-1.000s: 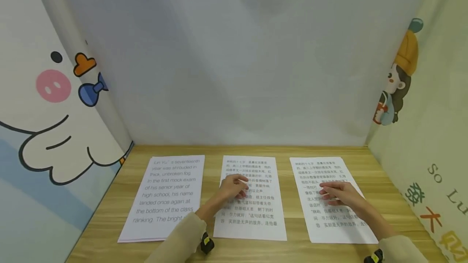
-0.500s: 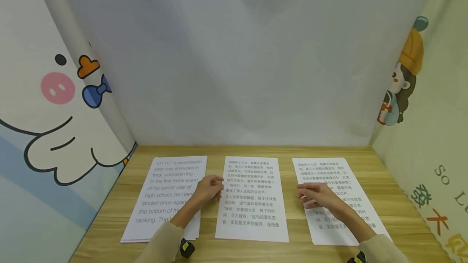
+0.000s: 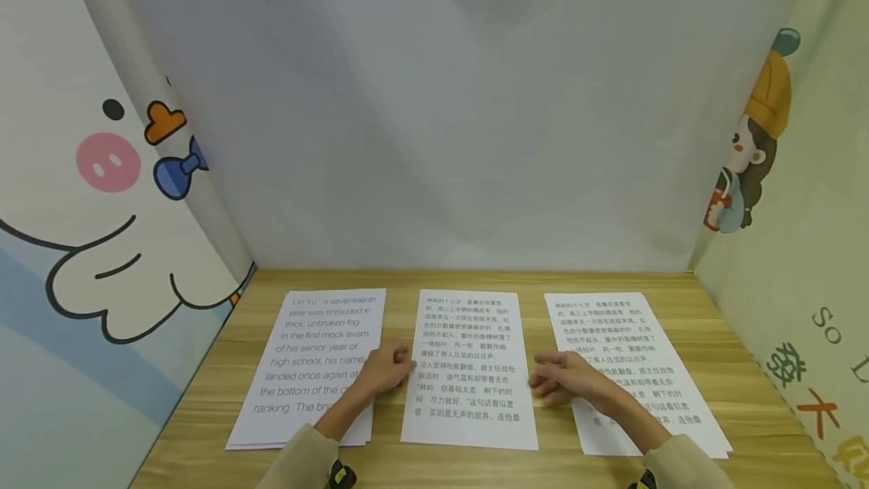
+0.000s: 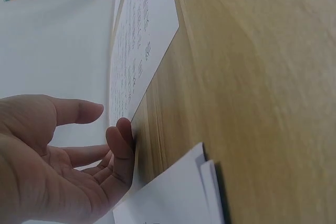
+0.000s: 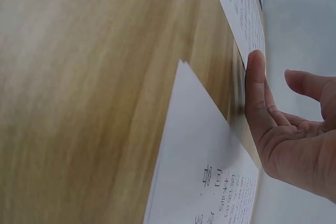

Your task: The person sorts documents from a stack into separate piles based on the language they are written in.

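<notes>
A sheet printed with Chinese text [image 3: 468, 391] lies flat in the middle of the table, between my two hands. My left hand [image 3: 382, 370] is at its left edge, fingers loosely bent with nothing between them. In the left wrist view the fingertips of that left hand [image 4: 79, 166] reach the sheet's edge; whether they press on it I cannot tell. At the opposite edge is my right hand [image 3: 570, 382], which holds nothing and partly covers the right-hand Chinese-text sheets [image 3: 604, 315]. The right wrist view shows the right hand's [image 5: 289, 140] fingertips beside the middle sheet [image 5: 239, 11].
A stack of English-text sheets [image 3: 319, 345] lies on the left, partly under my left forearm. Its layers are slightly offset. The wooden table [image 3: 536, 466] ends at a pale back wall [image 3: 434, 134], with cartoon-printed side walls left and right.
My left hand has moved left off the middle sheet to its left edge. My right hand has come left from the right-hand sheets to the middle sheet's right edge. The papers stay in place.
</notes>
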{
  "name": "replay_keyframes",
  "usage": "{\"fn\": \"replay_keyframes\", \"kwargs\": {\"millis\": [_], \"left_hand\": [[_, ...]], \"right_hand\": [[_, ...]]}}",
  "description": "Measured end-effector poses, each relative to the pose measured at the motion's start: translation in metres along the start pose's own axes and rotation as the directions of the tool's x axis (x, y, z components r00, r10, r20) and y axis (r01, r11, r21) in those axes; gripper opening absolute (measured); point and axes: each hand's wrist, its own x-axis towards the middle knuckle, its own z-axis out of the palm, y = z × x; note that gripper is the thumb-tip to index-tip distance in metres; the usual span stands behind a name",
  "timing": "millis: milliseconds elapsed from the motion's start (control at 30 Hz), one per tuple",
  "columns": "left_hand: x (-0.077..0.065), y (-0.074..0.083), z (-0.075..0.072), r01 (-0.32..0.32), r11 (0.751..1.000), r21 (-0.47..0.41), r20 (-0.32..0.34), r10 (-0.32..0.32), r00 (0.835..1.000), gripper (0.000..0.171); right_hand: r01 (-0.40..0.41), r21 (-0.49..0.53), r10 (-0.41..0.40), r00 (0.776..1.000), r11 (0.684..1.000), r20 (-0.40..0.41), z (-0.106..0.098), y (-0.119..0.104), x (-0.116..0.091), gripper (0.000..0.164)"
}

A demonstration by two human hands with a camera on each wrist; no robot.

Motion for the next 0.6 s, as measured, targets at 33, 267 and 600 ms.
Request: {"fn": "replay_keyframes", "kwargs": {"millis": [33, 267, 600], "left_hand": [[-0.0001, 0.0, 0.0007, 0.0, 1.0, 0.0, 0.001, 0.0, 1.0, 0.05], [0.0003, 0.0036, 0.0041, 0.045, 0.999, -0.026, 0.007, -0.045, 0.999, 0.05], [0.0017, 0.0074, 0.0023, 0.173, 0.972, -0.162, 0.07, -0.164, 0.984, 0.053]], "right_hand": [[-0.002, 0.002, 0.002, 1.0, 1.0, -0.001, 0.0011, 0.0001, 0.0008, 0.07], [-0.001, 0.015, 0.001, 1.0, 1.0, -0.016, 0.0065, -0.0024, 0.0066, 0.068], [0.006, 0.065, -0.006, 1.0, 0.998, -0.009, 0.0067, 0.0018, 0.0098, 0.066]]}}
